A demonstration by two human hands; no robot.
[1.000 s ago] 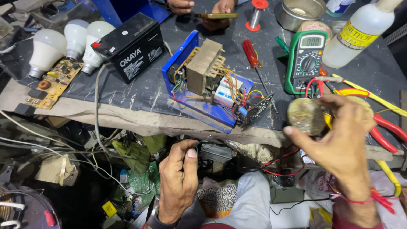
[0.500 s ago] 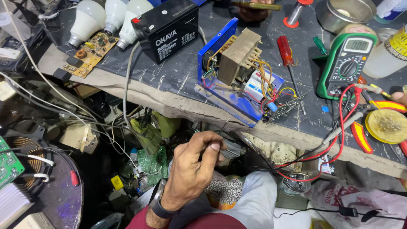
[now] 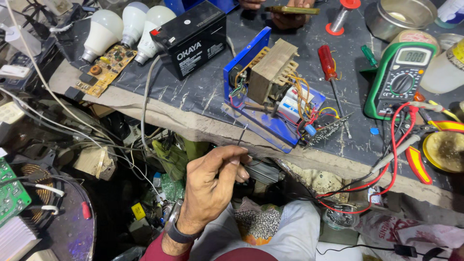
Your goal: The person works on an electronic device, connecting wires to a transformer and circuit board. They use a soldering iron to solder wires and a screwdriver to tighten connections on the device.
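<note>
Rising slightly since half a second ago, the left hand [image 3: 212, 186] is pinching a thin dark wire [image 3: 240, 137] between thumb and fingertips, just below the desk [image 3: 193, 96] edge. Directly above the hand, the wire is reaching up toward the blue metal chassis with a wound transformer [image 3: 270, 87]. The right hand is out of view now.

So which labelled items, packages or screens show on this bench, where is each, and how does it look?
Battery: black box, white lettering, red terminal, bench top centre-left.
Multimeter: green case, grey screen, black dial, right side.
Bottle: translucent, yellow label, far right edge.
Phone: held flat by another person, top edge.
</note>
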